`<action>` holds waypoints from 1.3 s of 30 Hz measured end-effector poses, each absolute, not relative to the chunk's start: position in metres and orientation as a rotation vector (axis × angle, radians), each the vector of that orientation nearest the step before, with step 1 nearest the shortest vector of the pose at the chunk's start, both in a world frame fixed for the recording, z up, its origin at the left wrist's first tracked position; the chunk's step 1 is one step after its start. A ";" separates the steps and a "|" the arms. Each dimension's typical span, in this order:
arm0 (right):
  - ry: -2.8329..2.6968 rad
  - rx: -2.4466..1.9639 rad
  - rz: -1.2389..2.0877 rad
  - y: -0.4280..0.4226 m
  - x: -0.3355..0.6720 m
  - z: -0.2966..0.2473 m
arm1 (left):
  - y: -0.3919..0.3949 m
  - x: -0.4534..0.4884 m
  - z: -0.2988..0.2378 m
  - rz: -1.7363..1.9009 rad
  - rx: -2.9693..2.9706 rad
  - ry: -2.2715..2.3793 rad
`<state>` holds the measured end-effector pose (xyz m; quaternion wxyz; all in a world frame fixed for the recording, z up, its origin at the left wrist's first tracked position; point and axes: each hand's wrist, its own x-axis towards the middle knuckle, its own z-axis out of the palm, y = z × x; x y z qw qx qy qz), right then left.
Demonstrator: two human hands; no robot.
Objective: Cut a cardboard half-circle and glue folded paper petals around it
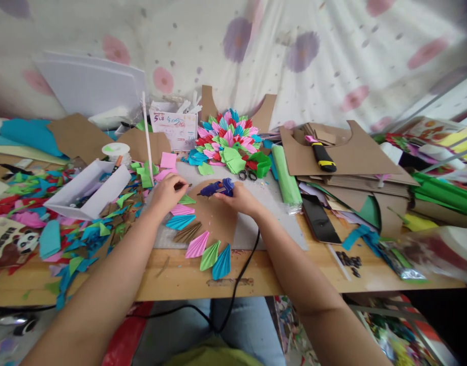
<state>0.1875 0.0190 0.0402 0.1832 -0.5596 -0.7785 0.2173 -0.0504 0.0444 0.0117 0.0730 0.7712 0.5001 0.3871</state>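
Note:
My right hand (243, 199) is wrapped round a blue glue gun (218, 188), its nozzle pointing left over a brown cardboard piece (218, 216). Left of the nozzle, my left hand (168, 193) has its fingers pinched on a small dark piece, mostly hidden. Along the cardboard's left and lower edge sits a row of pleated paper petals, among them a pink petal (197, 245), a green petal (209, 255), a blue petal (221, 263) and a brown petal (188, 234). A black cord (244, 269) runs down from the glue gun.
Behind lies a heap of colourful pleated petals (233, 134) with black scissors (247, 175) before it. At left are a white open box (88, 190) and paper scraps (81, 244). At right are a green paper roll (285, 175), a phone (320, 218) and stacked cardboard (343, 157) bearing a cutter (323, 156).

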 end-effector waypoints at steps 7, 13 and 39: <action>-2.248 -1.616 0.566 0.017 0.187 0.043 | 0.043 -0.047 0.013 1.077 2.294 1.531; -2.265 -1.623 0.498 0.017 0.185 0.045 | 0.042 -0.047 0.014 1.062 2.301 1.534; -2.293 -1.573 0.499 0.016 0.186 0.050 | 0.045 -0.048 0.011 1.170 2.313 1.483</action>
